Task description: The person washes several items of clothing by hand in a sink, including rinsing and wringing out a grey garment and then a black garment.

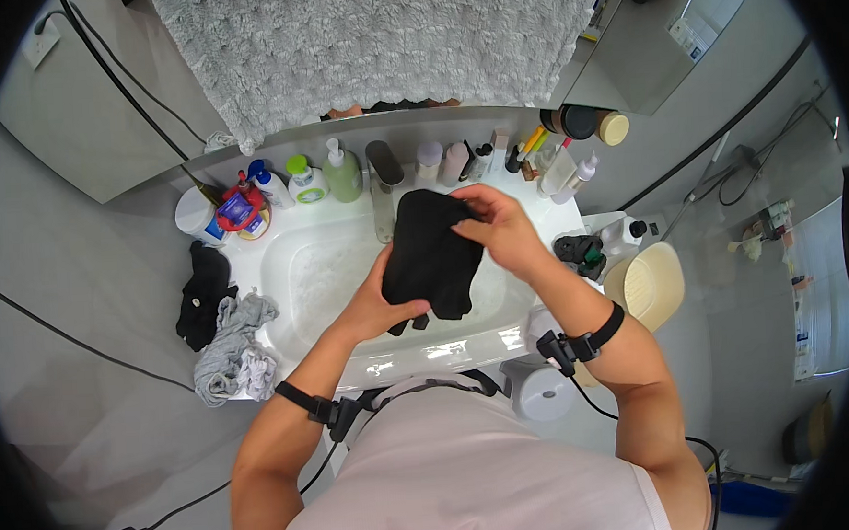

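Observation:
A black cloth garment (435, 254) is held up over the white washbasin (317, 285). My left hand (376, 303) grips its lower left side, with the thumb across the front and the other fingers hidden behind. At its upper right edge, my right hand (498, 229) pinches the fabric between thumb and fingers. The cloth partly covers the metal faucet (383, 209). On the basin's left rim lie a crumpled grey cloth (231, 347) and another black cloth (206, 294).
Along the back rim stand a green pump bottle (343, 174), a white tub (199, 215) and several toiletries. A dark crumpled cloth (579, 253) and a white bottle (623, 234) sit at the right, near a cream basin (645, 286). A grey towel (384, 44) hangs ahead.

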Demonstrator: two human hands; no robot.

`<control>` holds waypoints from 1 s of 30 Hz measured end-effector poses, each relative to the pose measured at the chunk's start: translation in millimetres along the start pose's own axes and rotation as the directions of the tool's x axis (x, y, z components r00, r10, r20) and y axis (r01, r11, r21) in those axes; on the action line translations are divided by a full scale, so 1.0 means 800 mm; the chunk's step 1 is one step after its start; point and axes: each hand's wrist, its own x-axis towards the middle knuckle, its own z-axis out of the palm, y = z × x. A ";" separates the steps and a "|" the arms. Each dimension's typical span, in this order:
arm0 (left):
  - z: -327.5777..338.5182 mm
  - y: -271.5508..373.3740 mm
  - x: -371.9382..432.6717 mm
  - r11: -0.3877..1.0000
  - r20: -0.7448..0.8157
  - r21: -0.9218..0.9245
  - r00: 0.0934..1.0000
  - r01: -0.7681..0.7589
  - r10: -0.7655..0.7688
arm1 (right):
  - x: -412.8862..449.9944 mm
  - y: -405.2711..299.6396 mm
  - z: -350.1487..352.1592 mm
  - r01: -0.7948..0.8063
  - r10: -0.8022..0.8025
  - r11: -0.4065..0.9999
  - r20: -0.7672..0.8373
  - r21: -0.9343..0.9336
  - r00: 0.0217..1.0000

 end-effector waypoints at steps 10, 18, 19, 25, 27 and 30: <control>-0.124 -0.059 -0.011 0.916 -0.004 0.392 0.996 0.079 -0.084 | -0.004 0.053 -0.053 -0.022 0.126 0.747 0.109 -0.664 0.986; -0.137 -0.153 -0.036 0.587 -0.417 0.709 0.904 0.391 -0.099 | -0.006 0.176 -0.089 -0.270 0.240 0.923 -0.140 -0.275 0.961; -0.133 -0.163 -0.041 0.581 -0.388 0.737 0.920 0.344 -0.053 | -0.014 0.204 -0.101 -0.295 0.280 0.842 -0.102 -0.452 0.955; -0.085 -0.205 -0.067 0.773 -0.207 0.512 0.927 0.374 -0.312 | -0.042 0.315 -0.048 -0.456 0.428 0.483 -0.253 -0.748 0.868; -0.058 -0.202 -0.057 0.804 -0.119 0.461 0.924 0.376 -0.364 | -0.038 0.344 -0.014 -0.550 0.426 0.497 -0.363 -0.672 0.829; -0.025 -0.185 -0.056 0.745 -0.109 0.441 0.854 0.500 -0.509 | -0.029 0.357 0.014 -0.358 0.366 0.490 -0.185 -0.795 0.912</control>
